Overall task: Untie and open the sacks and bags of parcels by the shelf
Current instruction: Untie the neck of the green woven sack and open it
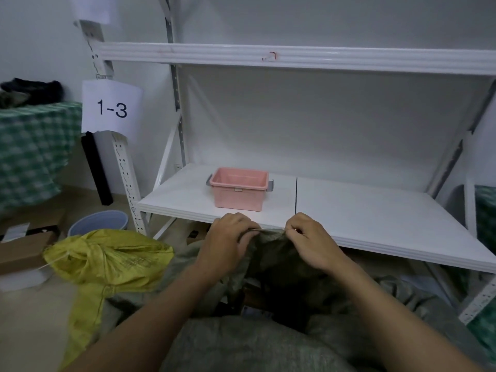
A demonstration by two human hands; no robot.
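Legible text, one item:
1. "1-3", dark printed digits on a white paper sign point(111, 107) fixed to the left front upright point(126, 178) of the shelf.

Marks, not legible:
2. Red hand-drawn scrawl point(270, 57) on the upper shelf beam point(349, 60); it cannot be read.
3. Faint print on the yellow sack point(112, 261), near left; too blurred to read.
4. Second paper sheet point(92, 8), far left at the top edge; no readable text shows.

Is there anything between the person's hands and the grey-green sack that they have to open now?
Nothing visible does. The left hand and the right hand both pinch the top edge of the dull grey-green woven sack, in front of the white metal shelf. The yellow woven sack lies off to the left.
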